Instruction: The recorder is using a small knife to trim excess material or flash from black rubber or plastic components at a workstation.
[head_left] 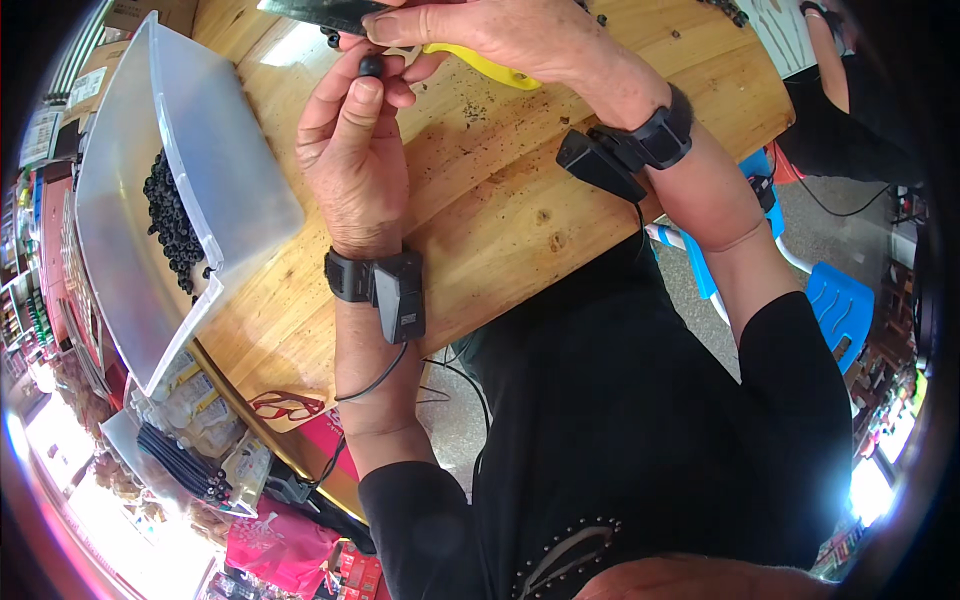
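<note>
My left hand (355,150) is raised over the wooden table, closed, with a small glossy black round piece (370,66) pinched at the thumb and fingertips. Just above it, at the top edge of the picture, my right hand (480,35) is closed on a knife. Its thumb presses on the dark shiny blade (325,12), and a yellow handle (485,67) with a hole at its end sticks out below the palm. The blade is partly cut off by the frame. Another small black piece shows under the blade beside my left fingers.
A translucent plastic bin (240,150) with a heap of small black pieces (172,220) stands at left. Crumbs lie on the wooden table (480,240). Red-framed glasses (287,405) rest near its front edge. A blue chair (840,310) and another person's arm (825,55) are at right.
</note>
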